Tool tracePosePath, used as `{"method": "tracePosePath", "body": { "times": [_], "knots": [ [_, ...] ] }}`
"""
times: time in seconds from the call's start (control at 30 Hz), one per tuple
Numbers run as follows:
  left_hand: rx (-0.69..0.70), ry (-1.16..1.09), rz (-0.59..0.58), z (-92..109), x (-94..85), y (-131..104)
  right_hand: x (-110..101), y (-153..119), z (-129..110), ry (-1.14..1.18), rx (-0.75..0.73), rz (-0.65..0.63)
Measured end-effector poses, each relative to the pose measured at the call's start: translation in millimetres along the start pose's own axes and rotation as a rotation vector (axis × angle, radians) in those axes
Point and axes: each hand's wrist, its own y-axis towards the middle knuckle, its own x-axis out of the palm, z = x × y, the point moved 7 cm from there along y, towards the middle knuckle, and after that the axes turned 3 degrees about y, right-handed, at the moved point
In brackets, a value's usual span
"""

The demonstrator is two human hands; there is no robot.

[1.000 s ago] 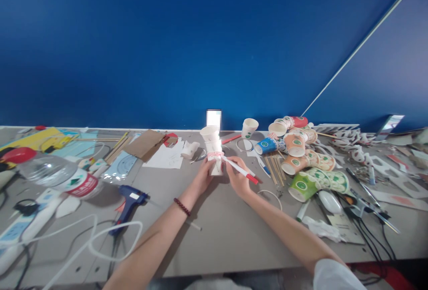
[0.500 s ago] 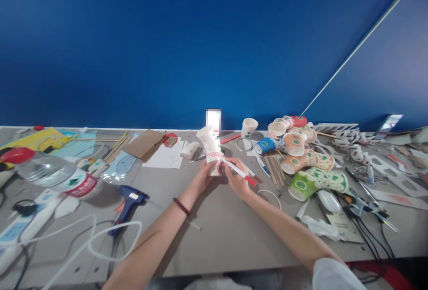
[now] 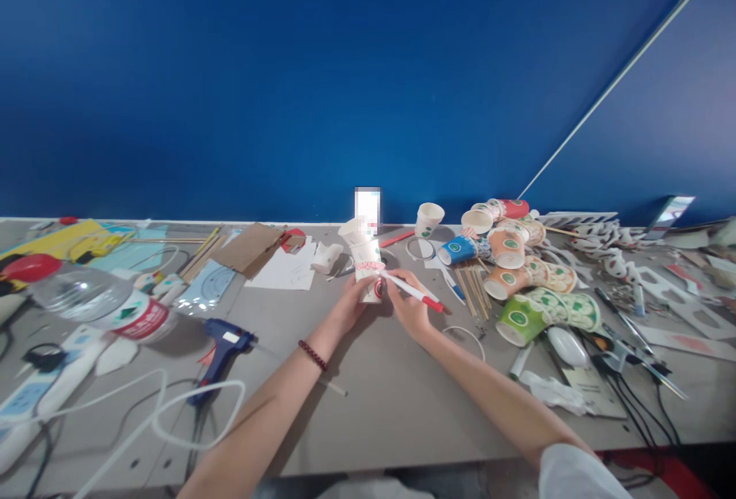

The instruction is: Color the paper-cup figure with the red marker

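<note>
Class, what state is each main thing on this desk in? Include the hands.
Left hand, closed around the paper cups
Right hand, gripping the marker
Paper cups, one above the other, tilted
Marker, tip toward the cups
White cup by the wall, upright
Green cup, on its side
Blue cup, on its side
Glue gun, lying down
Bottle, on its side
Central screen, lit

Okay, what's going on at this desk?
A person's left hand holds a white paper-cup piece with red markings. The right hand holds a red-and-white marker, its front end at the piece; contact is too small to tell. Colored cups lie to the right, a blue glue gun to the left.
</note>
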Motion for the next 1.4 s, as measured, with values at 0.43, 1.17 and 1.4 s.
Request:
{"method": "tracePosePath", "body": {
  "times": [0.43,1.17,1.4],
  "knots": [
    [0.023,-0.031,-0.001,-1,-0.8,2,-1,-1,-6,0.039,-0.052,0.014],
    [-0.037,-0.113,0.027,-11,-12.1,9,0,0,-3,0.0,-0.009,0.001],
    [-0.014,-0.091,0.027,-12,-13.7,10,-1,1,-4,0.009,0.001,0.014]
  ]
}}
